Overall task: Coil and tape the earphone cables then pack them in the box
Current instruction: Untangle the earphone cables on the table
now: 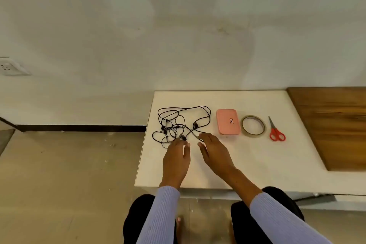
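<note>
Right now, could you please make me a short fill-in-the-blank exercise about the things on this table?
1. The pink box has its lid ____.
2. The tape roll lies between the box and the red ____.
3. The earphone cables lie in a loose ____ on the white table.
4. Both hands, left hand and right hand, reach toward the ____.

Missing words: closed; scissors; tangle; cables

Matt white table [247, 164], wood-grain panel [336, 125], glossy pink box [227, 122].
</note>
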